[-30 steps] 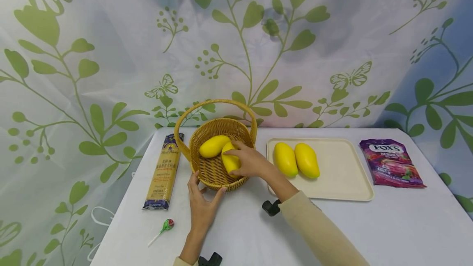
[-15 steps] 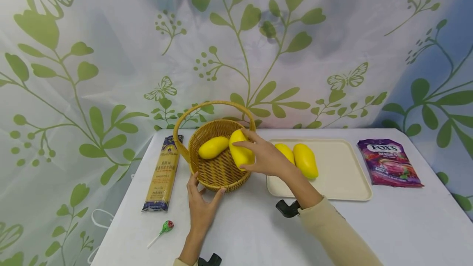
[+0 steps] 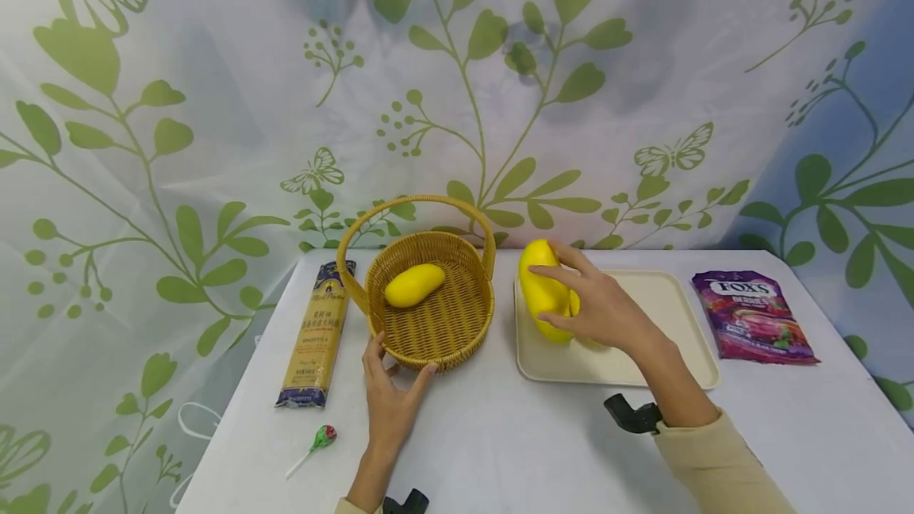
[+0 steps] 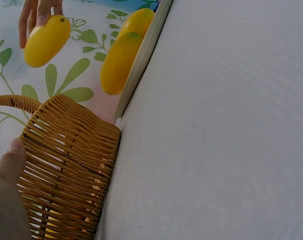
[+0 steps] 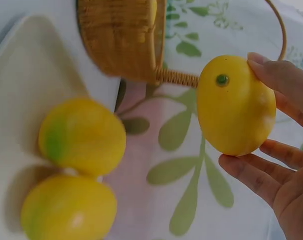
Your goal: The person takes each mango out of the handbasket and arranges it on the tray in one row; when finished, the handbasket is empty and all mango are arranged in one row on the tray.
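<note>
A yellow mango is pinched between the thumb and fingers of my right hand, raised over the left part of the beige tray. Two more mangoes lie side by side on that tray, mostly hidden in the head view; the right wrist view shows the upper mango and the lower mango. My left hand holds the near left side of the wicker basket, thumb and fingers spread along its wall. Inside the basket lies one mango.
A spaghetti packet lies left of the basket, with a lollipop in front of it. Right of the tray is a purple Fox's candy bag. The basket's tall handle arches above it. A leaf-patterned curtain hangs behind the table.
My right hand has lifted a mango out of the basket and carried it right, over the tray. The left hand has stayed at the basket.
</note>
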Demonstrator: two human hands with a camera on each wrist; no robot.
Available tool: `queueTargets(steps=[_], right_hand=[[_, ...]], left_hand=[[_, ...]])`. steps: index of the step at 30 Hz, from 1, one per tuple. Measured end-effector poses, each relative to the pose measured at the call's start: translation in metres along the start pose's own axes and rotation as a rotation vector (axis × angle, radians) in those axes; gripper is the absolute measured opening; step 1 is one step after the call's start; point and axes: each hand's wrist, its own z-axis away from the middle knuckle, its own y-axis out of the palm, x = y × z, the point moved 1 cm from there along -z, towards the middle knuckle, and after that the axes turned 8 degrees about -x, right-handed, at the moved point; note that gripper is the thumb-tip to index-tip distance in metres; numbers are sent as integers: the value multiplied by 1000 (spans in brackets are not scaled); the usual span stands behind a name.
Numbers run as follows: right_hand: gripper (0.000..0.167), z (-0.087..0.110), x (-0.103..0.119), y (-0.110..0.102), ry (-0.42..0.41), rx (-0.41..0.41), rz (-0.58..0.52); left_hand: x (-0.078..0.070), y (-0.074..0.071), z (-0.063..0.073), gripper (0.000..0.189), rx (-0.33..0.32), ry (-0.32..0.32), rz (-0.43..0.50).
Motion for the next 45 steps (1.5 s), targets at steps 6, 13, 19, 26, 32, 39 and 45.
queueTargets(steps=[6,13,19,26,32,39,45], right_hand=[[65,17,-33,-20,72,-17,49],[64,39,-67,-34,144,-15,114],[63,59,-95,-37,230,11,119],[63,73,-115,-32,298,104,92],[65,79,-125,-23,354,184,49],[67,81,-127,-16,378,220,29],[67,80,-124,-13,408,231,32]], left_hand=[[1,0,-1,96,-4,8,-21],[1,1,-1,96,-13,41,-15],[0,1,-1,96,-9,29,-15],[0,0,-1,96,-7,28,-22],[1,1,0,96,-7,26,-21],[2,1,0,96,2,-7,-16],[0,1,-1,96,-2,11,-13]])
